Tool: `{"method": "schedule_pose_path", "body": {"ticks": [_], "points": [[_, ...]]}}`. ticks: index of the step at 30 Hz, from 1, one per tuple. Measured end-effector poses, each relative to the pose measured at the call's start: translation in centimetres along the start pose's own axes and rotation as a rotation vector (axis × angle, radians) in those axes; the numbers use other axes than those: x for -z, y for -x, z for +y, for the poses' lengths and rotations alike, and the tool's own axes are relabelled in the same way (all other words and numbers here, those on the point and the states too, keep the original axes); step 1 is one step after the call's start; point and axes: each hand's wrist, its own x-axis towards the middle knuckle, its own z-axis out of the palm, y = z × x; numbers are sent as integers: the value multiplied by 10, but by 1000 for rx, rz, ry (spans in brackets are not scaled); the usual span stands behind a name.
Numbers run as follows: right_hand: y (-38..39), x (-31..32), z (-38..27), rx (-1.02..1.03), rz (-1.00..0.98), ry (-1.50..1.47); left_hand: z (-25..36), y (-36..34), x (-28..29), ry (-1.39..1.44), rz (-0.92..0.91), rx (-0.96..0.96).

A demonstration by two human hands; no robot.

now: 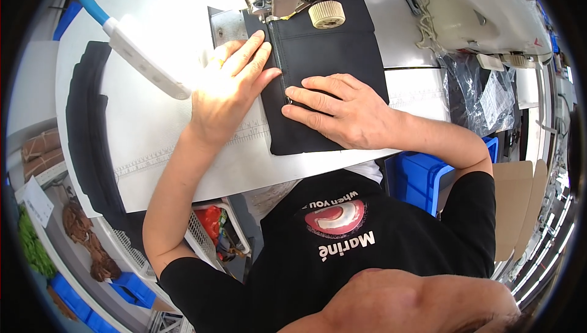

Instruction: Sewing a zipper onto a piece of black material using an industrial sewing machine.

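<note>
A black fabric piece [324, 51] with a zipper [277, 55] lies under the sewing machine's presser foot [264, 16]. My left hand [235, 79], brightly lit, rests with fingers stretched beside the zipper at the piece's left edge, fingertips just short of the foot. Lower down, my right hand [336, 113] lies on the fabric with fingers spread, two fingertips at the zipper near its pull. The white table [165, 177] under the piece has a printed ruler scale.
A lamp arm [147, 58] hangs at upper left; the machine body [477, 3] spans the top right. Black fabric [85, 119] lies at the table's left. Plastic bags [486, 100] are at right. Blue bins [413, 180], cardboard [513, 207] and a white basket [202, 235] sit beside my body.
</note>
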Motion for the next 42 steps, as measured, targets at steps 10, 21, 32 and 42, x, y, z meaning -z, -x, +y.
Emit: {"method": "schedule_pose_path", "body": {"ticks": [10,21,32,42], "points": [[-9,-4,14,-34,61,35,3,-1,-8,-54,56,-30],[-18,-6,30,-63,92,53,7,3,-14,-52,22,101],[-20,-9,50,-87,60,46,9,2,-8,-89,-9,58],[-26,22,63,-893,57,-716,0,-3,-10,76,9,114]]}}
